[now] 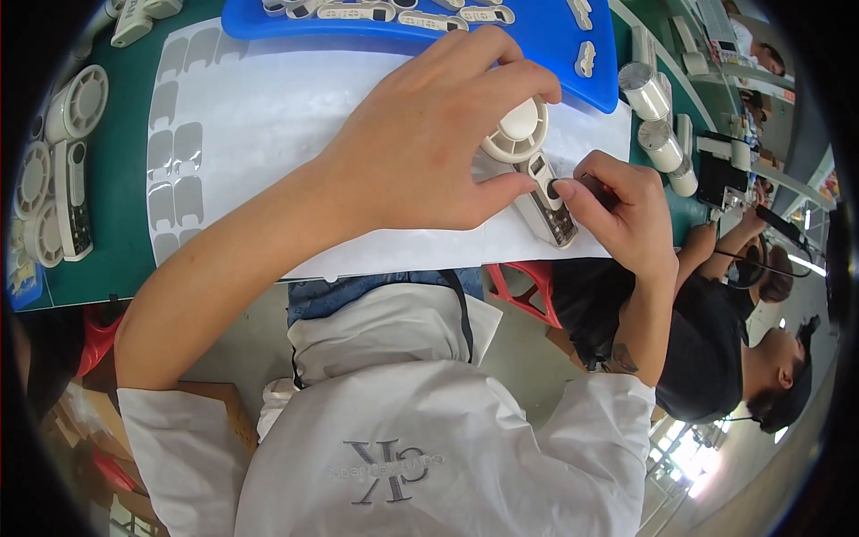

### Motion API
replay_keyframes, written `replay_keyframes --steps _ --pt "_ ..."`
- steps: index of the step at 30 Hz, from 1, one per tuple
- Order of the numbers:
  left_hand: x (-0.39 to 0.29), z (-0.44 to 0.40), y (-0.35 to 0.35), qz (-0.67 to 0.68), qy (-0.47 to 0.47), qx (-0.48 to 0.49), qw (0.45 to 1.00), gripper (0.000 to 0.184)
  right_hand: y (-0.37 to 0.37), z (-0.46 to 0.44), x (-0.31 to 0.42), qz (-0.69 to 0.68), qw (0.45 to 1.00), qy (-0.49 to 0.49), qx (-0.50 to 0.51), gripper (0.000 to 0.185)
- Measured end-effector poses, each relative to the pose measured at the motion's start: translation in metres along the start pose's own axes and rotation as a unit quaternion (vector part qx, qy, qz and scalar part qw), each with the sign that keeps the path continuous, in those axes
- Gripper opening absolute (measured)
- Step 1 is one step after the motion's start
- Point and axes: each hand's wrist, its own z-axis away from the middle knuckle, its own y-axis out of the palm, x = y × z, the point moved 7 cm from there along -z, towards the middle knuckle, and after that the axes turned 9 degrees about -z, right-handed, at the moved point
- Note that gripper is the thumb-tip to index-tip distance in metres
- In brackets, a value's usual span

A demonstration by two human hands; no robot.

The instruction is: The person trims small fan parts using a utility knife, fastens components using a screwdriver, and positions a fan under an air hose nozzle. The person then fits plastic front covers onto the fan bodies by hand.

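Note:
A small white handheld fan (pixel 545 213) lies slantwise over the white sheet, its round grille (pixel 521 125) at the top and a dark, see-through panel on its handle. Arched across the fan head is my left hand (pixel 447 134), fingers curled by the grille's far edge and thumb against the handle. My right hand (pixel 626 206) is closed at the handle's right side, with the thumb tip on its front by the dark oval. The inside of the right hand is in shadow, so anything else there is hidden.
A blue tray (pixel 601 76) with white handle parts stands at the back. Grey film pieces (pixel 188 143) lie along the sheet's left side. More fans (pixel 76 103) are at far left. Clear-topped white cylinders (pixel 642 89) stand right. A co-worker in black (pixel 707 349) sits nearby.

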Motion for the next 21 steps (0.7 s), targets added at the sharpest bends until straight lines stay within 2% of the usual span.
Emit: replay_keyframes --steps 2,4,7,11,12,13,14,15,17,18,20,21 --pt "0.000 0.000 -0.001 -0.001 0.001 -0.001 1.000 0.055 -0.002 0.001 0.002 0.010 1.000 0.001 -0.013 0.038" --pt "0.000 0.001 0.000 0.001 0.000 0.006 1.000 0.055 -0.013 0.003 0.009 0.111 0.992 0.007 -0.058 0.049" --pt "-0.001 0.000 -0.001 0.004 -0.002 0.011 1.000 0.055 -0.014 0.003 0.012 0.127 0.988 0.014 -0.083 0.059" --pt "-0.003 -0.002 -0.002 0.001 0.006 0.016 1.000 0.056 -0.020 0.001 0.006 0.128 0.990 0.011 -0.056 0.048" --pt "-0.003 -0.002 -0.002 0.004 -0.001 0.023 1.000 0.056 -0.022 0.002 -0.012 -0.027 0.996 0.046 -0.078 0.038" --pt "-0.003 -0.001 -0.002 0.005 -0.007 0.029 1.000 0.056 -0.022 0.004 -0.029 -0.181 0.976 0.076 -0.097 0.029" --pt "-0.005 -0.001 -0.004 0.000 0.001 0.023 1.000 0.056 -0.024 0.006 -0.037 -0.177 0.976 0.068 -0.103 0.029" --pt "-0.004 -0.002 -0.004 0.003 -0.001 0.026 1.000 0.056 -0.023 0.007 -0.047 -0.227 0.967 0.080 -0.090 0.023" --pt "-0.006 -0.003 -0.004 0.007 -0.003 0.039 0.999 0.057 -0.027 0.008 -0.058 -0.325 0.939 0.075 -0.087 0.025" --pt "-0.008 -0.004 -0.006 0.005 0.008 0.034 0.999 0.057 -0.035 0.008 -0.059 -0.320 0.940 0.068 -0.095 0.025" --pt "-0.006 -0.005 -0.005 0.010 -0.017 0.058 0.998 0.057 -0.057 0.011 -0.059 -0.339 0.927 0.048 -0.152 0.027" --pt "-0.008 -0.006 -0.006 0.013 -0.010 0.038 0.999 0.055 -0.067 0.012 -0.058 -0.338 0.917 0.013 -0.212 0.030"
